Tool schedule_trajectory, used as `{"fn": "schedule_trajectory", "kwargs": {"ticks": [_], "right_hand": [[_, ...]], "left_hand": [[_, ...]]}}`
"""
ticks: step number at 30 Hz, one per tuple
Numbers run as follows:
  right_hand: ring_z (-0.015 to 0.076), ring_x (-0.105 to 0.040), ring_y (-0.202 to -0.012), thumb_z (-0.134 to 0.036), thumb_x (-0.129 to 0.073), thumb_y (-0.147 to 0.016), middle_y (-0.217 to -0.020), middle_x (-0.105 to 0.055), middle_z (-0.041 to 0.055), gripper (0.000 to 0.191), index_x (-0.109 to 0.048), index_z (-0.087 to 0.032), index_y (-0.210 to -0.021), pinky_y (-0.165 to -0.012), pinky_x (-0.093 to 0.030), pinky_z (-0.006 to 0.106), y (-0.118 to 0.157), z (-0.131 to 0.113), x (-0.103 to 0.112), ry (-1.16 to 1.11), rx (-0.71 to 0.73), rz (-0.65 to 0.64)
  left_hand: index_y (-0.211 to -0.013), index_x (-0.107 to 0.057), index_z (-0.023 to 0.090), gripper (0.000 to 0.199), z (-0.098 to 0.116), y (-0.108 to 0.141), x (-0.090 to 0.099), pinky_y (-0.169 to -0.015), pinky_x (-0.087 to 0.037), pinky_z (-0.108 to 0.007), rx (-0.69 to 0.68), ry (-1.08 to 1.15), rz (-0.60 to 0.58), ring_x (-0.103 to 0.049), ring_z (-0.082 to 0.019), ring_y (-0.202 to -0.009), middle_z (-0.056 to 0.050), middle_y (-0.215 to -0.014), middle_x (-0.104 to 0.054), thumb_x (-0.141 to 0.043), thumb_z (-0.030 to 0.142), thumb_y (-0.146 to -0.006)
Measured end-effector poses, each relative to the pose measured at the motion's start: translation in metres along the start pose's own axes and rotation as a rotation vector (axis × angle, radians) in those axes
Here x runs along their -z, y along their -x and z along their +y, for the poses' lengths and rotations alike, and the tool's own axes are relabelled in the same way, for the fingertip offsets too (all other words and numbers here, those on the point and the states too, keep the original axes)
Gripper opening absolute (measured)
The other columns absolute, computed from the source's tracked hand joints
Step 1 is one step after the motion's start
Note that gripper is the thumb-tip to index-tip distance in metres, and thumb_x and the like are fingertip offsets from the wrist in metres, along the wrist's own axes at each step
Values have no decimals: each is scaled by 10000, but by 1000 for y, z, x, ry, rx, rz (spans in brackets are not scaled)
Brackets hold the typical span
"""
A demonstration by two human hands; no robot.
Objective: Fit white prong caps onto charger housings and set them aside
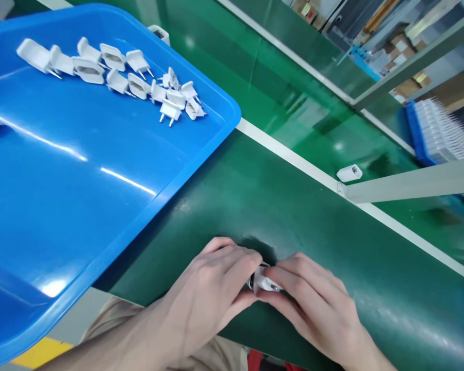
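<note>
L hand (pixel 212 278) & R hand (pixel 319 301): white plug pc. (pixel 262 281) is pinched by both hands' fingertips nr front edge of surface (pixel 294 216), prob. mid-work; other plugs (pixel 116 81) are grouped along tray's (pixel 81 201) far edge, done/left unclear.

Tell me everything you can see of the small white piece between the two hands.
The small white piece looks like smooth, hard plastic, with a dark edge toward the left hand and a small dark spot near its other end. The fingers of that hand and of the right hand pinch it from both sides, covering much of it. It sits above the green tabletop, near the front edge; whether it touches the surface is hidden.
</note>
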State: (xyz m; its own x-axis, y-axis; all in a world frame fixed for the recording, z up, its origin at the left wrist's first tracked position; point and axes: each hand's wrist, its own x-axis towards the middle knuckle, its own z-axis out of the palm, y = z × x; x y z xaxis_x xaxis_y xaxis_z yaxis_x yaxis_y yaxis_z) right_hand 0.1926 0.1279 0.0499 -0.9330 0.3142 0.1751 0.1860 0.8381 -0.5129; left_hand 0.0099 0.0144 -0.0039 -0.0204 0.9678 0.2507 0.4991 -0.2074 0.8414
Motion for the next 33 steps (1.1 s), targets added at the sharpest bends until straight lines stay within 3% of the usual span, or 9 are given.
{"fn": "schedule_trajectory", "kwargs": {"ticks": [11,15,21,26,30,33], "right_hand": [[208,-581,-652,-141,-604,-1016,-835,-668,50,163,-552,-205,-1157,-577,-471,361,-10,-3,-6,53,-5,-19],[199,-476,-600,-134,-557,-1020,-748,-607,31,105,-530,-217,-1078,-523,-386,350,-15,-6,-4,135,19,-50],[193,-415,-627,-46,-538,-971,-752,-596,33,190,-535,-200,-1082,-542,-339,341,-9,-8,-9,220,27,-57],[157,-474,-653,-159,-485,-1079,-790,-569,16,102,-563,-191,-1022,-585,-399,288,-8,-8,-10,151,-37,-46],[144,-515,-696,-249,-446,-1113,-837,-581,20,215,-586,-185,-964,-632,-423,262,-10,-13,-11,125,-93,-91],[148,-523,-693,-342,-427,-1121,-812,-580,15,311,-587,-196,-898,-637,-412,265,-8,-12,-11,211,-155,-111]], "left_hand": [[-1135,-548,198,263,-1,1,-3,-994,-481,-400,19,31,-16,-716,-200,-1052,-39,-1176,-736,-606,45,-929],[-1148,-550,198,268,0,-1,-3,-975,-485,-387,25,56,5,-725,-188,-1024,-33,-1158,-743,-604,42,-937],[-1176,-540,206,240,2,-3,-1,-933,-488,-399,37,60,-12,-726,-191,-940,-20,-1073,-751,-591,83,-977],[-1212,-511,214,274,0,-2,0,-943,-501,-403,28,-5,-26,-713,-200,-911,-34,-1098,-746,-651,167,-982],[-1249,-500,214,368,-2,-2,-1,-926,-540,-394,43,-79,-21,-718,-211,-900,-47,-1102,-753,-681,125,-941],[-1309,-485,214,517,-3,0,-3,-928,-568,-420,64,-111,-33,-709,-259,-1034,-69,-1176,-743,-748,120,-874]]}}
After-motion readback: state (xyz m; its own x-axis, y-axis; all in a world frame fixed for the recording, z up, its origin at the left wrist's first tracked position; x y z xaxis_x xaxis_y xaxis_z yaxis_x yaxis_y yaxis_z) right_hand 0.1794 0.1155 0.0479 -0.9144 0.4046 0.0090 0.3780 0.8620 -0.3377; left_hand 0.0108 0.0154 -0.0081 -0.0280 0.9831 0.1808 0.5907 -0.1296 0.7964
